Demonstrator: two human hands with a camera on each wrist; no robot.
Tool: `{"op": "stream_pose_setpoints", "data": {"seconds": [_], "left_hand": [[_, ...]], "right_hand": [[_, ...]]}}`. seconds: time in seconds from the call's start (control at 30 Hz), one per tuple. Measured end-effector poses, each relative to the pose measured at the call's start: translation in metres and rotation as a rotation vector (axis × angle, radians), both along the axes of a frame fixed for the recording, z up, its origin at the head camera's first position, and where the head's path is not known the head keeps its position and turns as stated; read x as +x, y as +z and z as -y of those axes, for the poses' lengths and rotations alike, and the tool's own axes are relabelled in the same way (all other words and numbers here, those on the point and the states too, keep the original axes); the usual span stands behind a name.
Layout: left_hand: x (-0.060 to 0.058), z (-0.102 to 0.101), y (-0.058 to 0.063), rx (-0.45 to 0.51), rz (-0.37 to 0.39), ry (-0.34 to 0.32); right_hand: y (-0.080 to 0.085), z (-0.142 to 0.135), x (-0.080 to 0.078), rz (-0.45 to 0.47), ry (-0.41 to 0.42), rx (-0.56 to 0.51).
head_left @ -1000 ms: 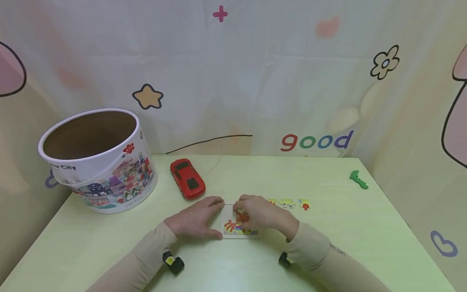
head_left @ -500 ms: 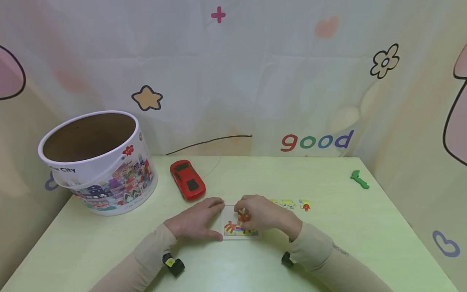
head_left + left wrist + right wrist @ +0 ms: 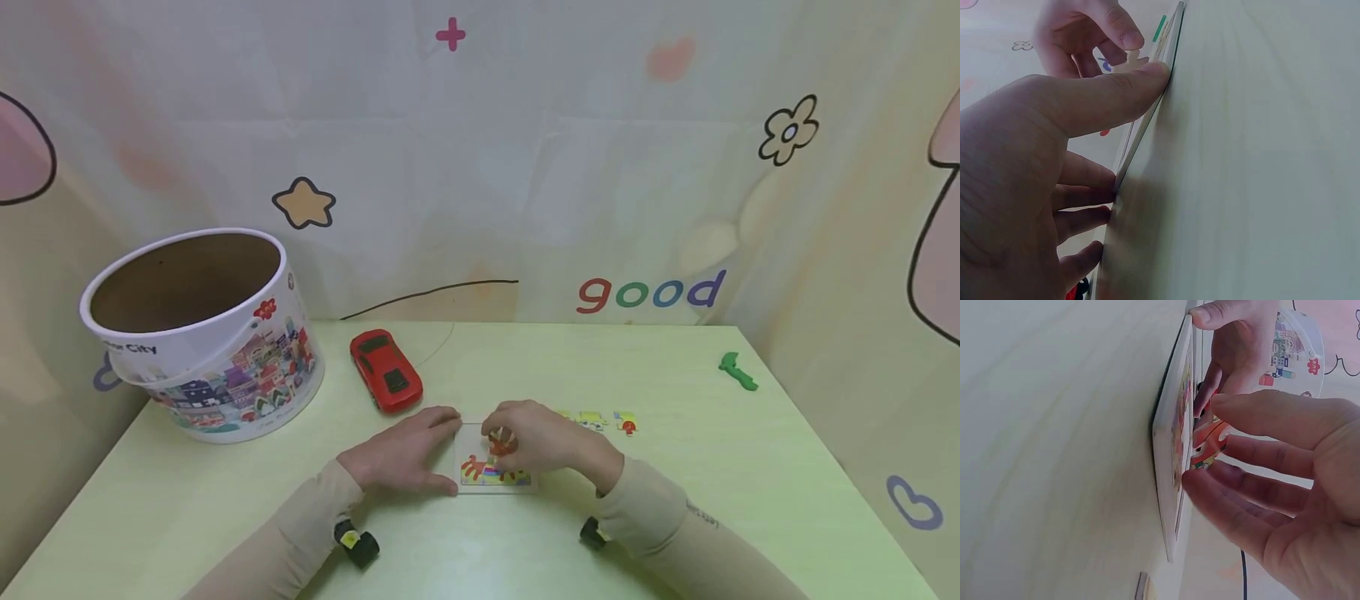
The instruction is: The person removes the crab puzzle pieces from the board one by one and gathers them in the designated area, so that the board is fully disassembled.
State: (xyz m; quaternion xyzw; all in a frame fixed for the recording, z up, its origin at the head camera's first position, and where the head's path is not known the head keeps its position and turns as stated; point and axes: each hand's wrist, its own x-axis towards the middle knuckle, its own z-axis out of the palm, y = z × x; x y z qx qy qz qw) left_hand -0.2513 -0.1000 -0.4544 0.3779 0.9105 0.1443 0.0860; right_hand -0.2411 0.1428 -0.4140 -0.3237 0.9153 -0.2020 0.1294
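A square puzzle board [image 3: 469, 439] with a pale frame lies flat on the table, with pieces of a red, yellow and rainbow picture [image 3: 474, 473] along its near side. My left hand [image 3: 401, 454] is spread at the board's left side, thumb at the near corner and fingertips touching the edge, as the left wrist view confirms. Over the board, my right hand [image 3: 536, 437] pinches an orange-red puzzle piece [image 3: 503, 443] between thumb and fingers. In the right wrist view that piece [image 3: 1211, 439] stands tilted, close to the board's surface; whether it touches is unclear.
Several loose puzzle pieces [image 3: 591, 420] lie right of the board, partly behind my right hand. A red toy car [image 3: 387, 372] sits behind my left hand. The large printed bucket [image 3: 225, 358] stands at back left, and a small green object [image 3: 738, 372] at far right.
My right hand has shifted very slightly to the right with the puzzle piece still pinched. The left hand keeps its place at the board's edge.
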Motion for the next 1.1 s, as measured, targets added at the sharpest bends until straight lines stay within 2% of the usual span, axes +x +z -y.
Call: {"op": "stream_pose_setpoints", "data": {"seconds": [0.17,0.47,0.7,0.87,1.1], "left_hand": [[0.0,0.0,0.0,0.003,-0.002,-0.001],[0.0,0.0,0.0,-0.007,0.004,0.004],[0.001,0.0,0.0,-0.005,-0.003,0.01],[0.001,0.0,0.001,0.005,-0.002,0.003],[0.002,0.0,0.0,0.016,-0.01,-0.013]], "right_hand": [[0.004,-0.004,0.002,-0.028,0.022,-0.023],[0.007,-0.015,0.003,-0.042,-0.024,0.011],[0.011,-0.027,0.005,-0.079,-0.018,0.026],[0.011,-0.038,0.007,-0.08,-0.023,0.015],[0.008,-0.052,0.009,-0.127,-0.038,0.029]]}}
